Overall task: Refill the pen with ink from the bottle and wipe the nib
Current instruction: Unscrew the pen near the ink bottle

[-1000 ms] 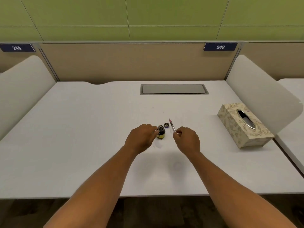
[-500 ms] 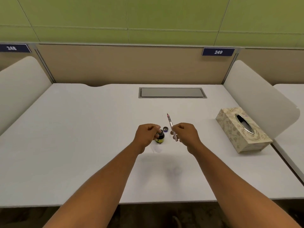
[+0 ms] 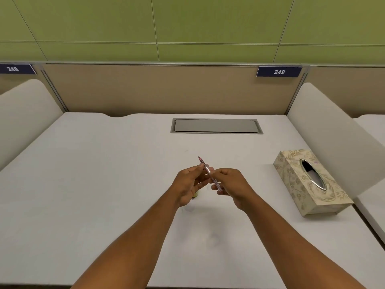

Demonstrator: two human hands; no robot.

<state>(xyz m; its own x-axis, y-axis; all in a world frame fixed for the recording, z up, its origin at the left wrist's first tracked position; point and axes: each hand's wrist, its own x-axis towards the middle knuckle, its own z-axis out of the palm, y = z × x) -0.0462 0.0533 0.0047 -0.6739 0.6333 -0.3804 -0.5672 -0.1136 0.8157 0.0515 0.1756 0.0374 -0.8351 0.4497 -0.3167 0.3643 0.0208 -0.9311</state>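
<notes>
A slim pink-and-silver pen is held above the white desk, its nib pointing up and away from me. My right hand grips the pen's rear end. My left hand pinches the pen's front part just below the nib. The ink bottle stands under my left hand; only a sliver of its yellow label shows. Its cap is hidden behind my hands.
A patterned tissue box lies on the desk to the right. A grey cable hatch is set into the desk at the back. White side dividers and a beige back panel enclose the desk.
My left hand left the ink bottle and came up to pinch the pen near its nib. Both hands now hold the pen over the bottle, which is mostly covered.
</notes>
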